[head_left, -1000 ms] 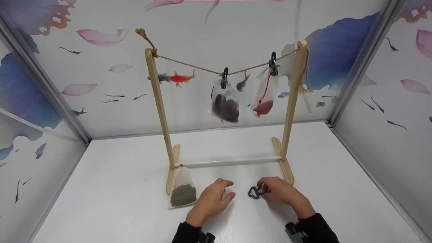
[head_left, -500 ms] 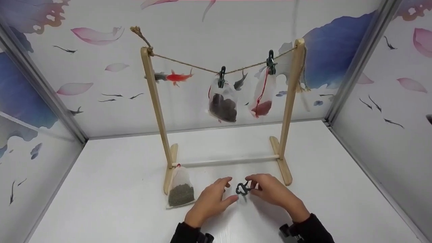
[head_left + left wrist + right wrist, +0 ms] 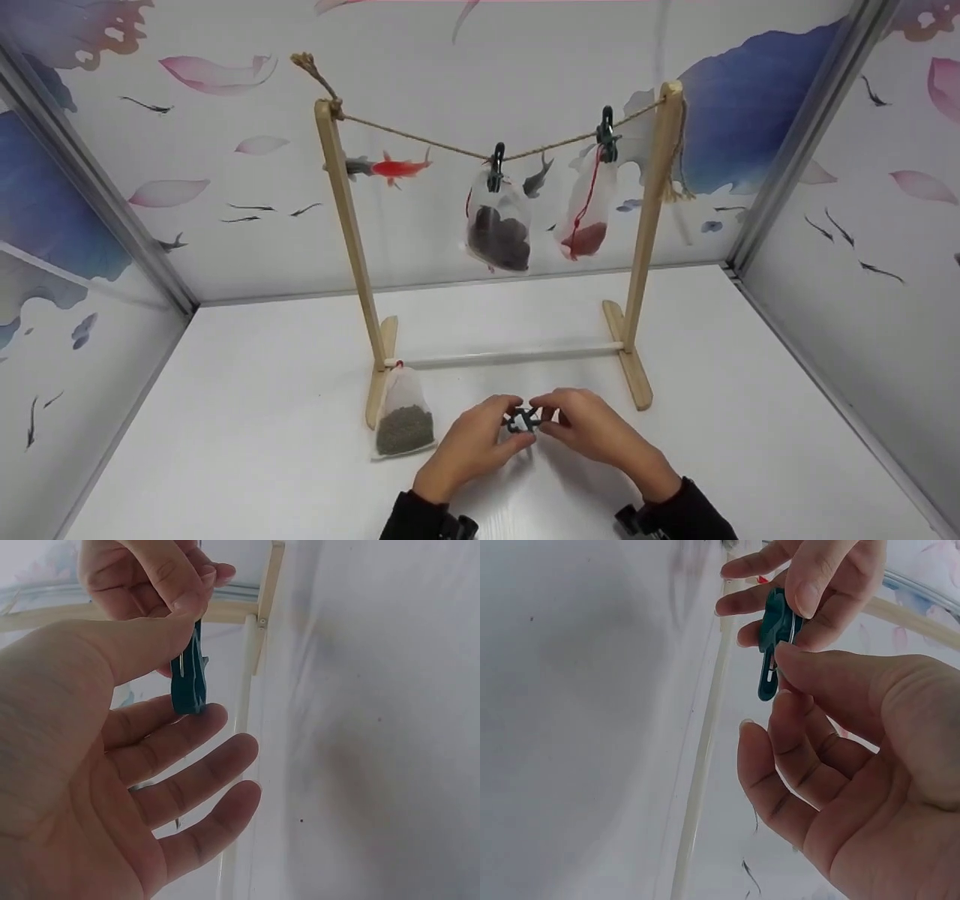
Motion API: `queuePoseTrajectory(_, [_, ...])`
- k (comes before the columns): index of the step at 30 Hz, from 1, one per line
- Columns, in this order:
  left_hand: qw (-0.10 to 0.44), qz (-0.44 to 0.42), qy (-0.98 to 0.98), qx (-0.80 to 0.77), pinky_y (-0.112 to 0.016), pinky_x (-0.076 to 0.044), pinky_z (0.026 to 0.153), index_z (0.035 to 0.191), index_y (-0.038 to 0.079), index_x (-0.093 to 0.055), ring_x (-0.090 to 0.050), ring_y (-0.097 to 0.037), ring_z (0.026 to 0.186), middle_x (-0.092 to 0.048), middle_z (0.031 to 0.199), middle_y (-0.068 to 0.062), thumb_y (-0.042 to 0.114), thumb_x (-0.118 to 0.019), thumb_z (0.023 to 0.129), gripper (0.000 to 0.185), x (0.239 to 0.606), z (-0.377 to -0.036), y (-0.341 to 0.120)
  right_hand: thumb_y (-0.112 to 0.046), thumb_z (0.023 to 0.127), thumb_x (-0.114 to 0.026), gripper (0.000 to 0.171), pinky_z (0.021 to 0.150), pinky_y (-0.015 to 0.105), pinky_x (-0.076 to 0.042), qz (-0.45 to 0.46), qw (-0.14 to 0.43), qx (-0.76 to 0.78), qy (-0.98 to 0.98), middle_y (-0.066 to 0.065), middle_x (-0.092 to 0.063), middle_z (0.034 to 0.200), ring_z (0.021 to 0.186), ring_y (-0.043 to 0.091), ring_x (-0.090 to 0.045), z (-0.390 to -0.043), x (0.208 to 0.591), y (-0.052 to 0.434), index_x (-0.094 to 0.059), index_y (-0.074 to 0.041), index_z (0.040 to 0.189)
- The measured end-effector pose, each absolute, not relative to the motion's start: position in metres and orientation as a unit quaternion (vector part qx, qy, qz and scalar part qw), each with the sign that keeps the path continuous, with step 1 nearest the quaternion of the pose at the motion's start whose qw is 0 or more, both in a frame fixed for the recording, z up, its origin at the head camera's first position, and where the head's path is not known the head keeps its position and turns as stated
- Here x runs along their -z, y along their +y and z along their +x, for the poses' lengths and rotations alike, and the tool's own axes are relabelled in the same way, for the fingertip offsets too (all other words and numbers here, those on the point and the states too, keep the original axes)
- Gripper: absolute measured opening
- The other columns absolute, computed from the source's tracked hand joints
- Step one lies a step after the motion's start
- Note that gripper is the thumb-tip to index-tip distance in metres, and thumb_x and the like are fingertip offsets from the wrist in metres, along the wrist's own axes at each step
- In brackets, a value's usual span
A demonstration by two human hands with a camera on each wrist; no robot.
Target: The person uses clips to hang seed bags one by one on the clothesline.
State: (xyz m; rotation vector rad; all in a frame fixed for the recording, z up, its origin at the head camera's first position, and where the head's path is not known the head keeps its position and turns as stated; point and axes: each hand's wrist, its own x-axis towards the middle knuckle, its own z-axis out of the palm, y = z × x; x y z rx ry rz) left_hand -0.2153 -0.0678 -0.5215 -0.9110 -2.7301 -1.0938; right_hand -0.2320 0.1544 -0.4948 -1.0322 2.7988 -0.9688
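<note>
A small dark green clip is held just above the white table, in front of the wooden rack. My right hand pinches it between thumb and fingers from the right. My left hand meets it from the left, thumb and index finger on the clip. In the left wrist view the clip hangs between my left thumb and index finger, with the other fingers spread below. The right wrist view shows the clip pinched by both hands.
A mesh bag of green grains lies by the rack's left foot. Two clips on the rope hold a dark-filled bag and a red-filled bag. The rack's crossbar runs just beyond my hands. Patterned walls close in three sides.
My right hand has carried the clip leftward to my left hand. The left fingers have closed onto it, so both hands now hold it.
</note>
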Motion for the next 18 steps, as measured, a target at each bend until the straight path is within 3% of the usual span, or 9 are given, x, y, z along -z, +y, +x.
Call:
queuePoseTrajectory(11, [0.026,-0.279,-0.887,0.367,-0.031,-0.052,0.089,0.127,0.006,-0.061,-0.064,-0.015,0.102,-0.067,0.114,-0.003,0.038,-0.073,0.094,0.048,0.5208,-0.2158,-0.0699,-0.004,0.092,-0.073,0.027,0.061,0.025,-0.048,-0.324,0.011,0.326,0.888,-0.001,-0.070,0.090,0.070,0.004,-0.057,-0.2322,0.4936,0.1538,-0.072,0.000,0.119])
queuePoseTrajectory(18, [0.038,-0.284,-0.885,0.366,-0.030,-0.053,0.085,0.124,0.006,-0.061,-0.065,-0.014,0.098,-0.067,0.110,-0.002,0.034,-0.074,0.094,0.043,0.5198,-0.2189,-0.0696,-0.004,0.093,-0.072,0.028,0.063,0.025,-0.051,-0.331,0.006,0.332,0.883,0.000,-0.070,0.092,0.074,0.006,-0.060,-0.2337,0.4940,0.1568,-0.071,-0.001,0.120])
